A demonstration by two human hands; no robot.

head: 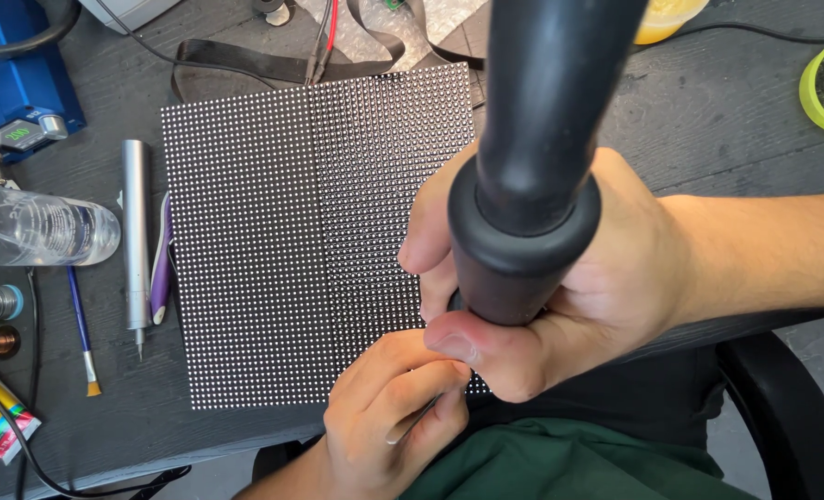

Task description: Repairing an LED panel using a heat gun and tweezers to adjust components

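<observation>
We are gripping the black tool point(532, 148) in our right hand point(569, 296), its long axis running toward 12 o'clock over the LED panel point(282, 241). Our left hand point(384, 417), at 7 o'clock from it, is pinching thin tweezers point(414, 421) at the panel's near edge.

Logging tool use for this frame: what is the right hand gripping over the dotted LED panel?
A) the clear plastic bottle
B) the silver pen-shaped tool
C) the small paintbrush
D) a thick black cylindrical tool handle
D: the right hand wraps a thick black cylindrical tool handle above the black dotted LED panel; the silver pen-shaped tool, clear plastic bottle and small paintbrush lie untouched at the left.
</observation>
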